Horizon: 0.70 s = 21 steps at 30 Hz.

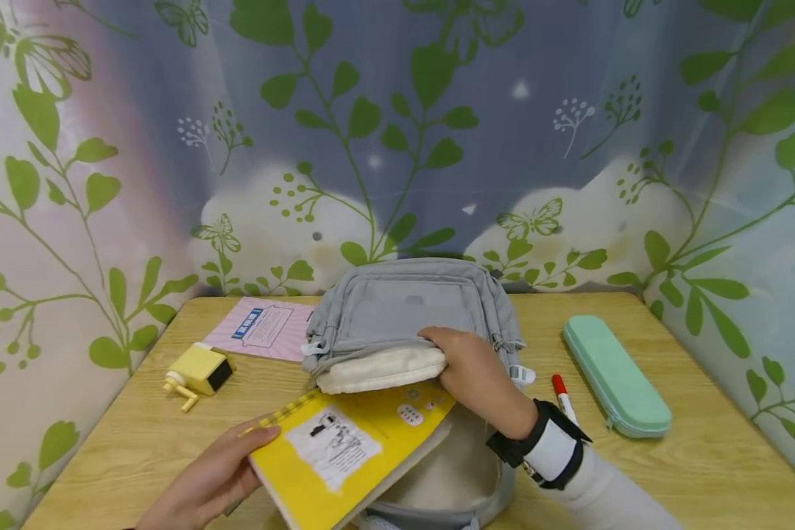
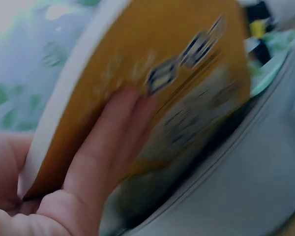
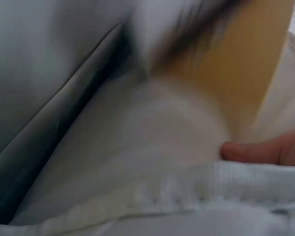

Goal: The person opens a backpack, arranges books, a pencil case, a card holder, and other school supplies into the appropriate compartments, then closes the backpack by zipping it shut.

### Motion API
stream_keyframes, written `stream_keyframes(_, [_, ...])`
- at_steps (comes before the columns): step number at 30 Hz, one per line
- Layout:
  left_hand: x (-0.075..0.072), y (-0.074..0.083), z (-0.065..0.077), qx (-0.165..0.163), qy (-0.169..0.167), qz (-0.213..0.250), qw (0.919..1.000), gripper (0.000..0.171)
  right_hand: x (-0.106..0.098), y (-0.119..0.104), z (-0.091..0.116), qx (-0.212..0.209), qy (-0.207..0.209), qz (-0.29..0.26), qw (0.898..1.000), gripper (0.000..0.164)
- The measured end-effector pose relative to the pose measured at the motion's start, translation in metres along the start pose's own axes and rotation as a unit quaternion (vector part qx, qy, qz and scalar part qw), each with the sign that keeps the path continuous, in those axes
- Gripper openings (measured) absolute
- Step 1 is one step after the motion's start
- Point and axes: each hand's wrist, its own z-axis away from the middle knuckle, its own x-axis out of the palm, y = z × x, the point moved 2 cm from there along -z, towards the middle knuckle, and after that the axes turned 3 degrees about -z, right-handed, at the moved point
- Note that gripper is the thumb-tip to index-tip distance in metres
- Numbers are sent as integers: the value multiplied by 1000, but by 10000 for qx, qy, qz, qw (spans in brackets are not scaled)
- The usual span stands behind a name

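Note:
My left hand (image 1: 215,471) grips a yellow spiral-bound notebook (image 1: 394,427) by its near left edge, thumb on the illustrated cover. The notebook's far end lies inside the mouth of a grey backpack (image 1: 407,313). In the left wrist view, fingers (image 2: 101,137) are spread along one face of the notebook (image 2: 196,29), beside the bag's zipped edge. My right hand (image 1: 473,372) holds up the backpack's upper opening edge, where cream lining (image 1: 384,370) shows. The right wrist view looks into the bag, with a fingertip (image 3: 236,151) over the lining (image 3: 132,132) and the notebook blurred behind.
On the wooden table (image 1: 695,471), a pink booklet (image 1: 265,327) lies partly behind the backpack. A yellow crank-handled pencil sharpener (image 1: 199,369) stands at the left. Right of the bag are a red-capped marker (image 1: 560,390) and a mint-green pencil case (image 1: 616,375). A leaf-patterned curtain (image 1: 397,147) surrounds the table.

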Motion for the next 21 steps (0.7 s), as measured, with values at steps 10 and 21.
stream_keyframes(10, [49,-15,-68,224,915,177,9954,57,-12,-3,5,-504,338,147,9980,37])
stream_keyframes(21, [113,-32,-129,887,78,1870,9783,23,-8,-1,11,-668,314,123,9972,38])
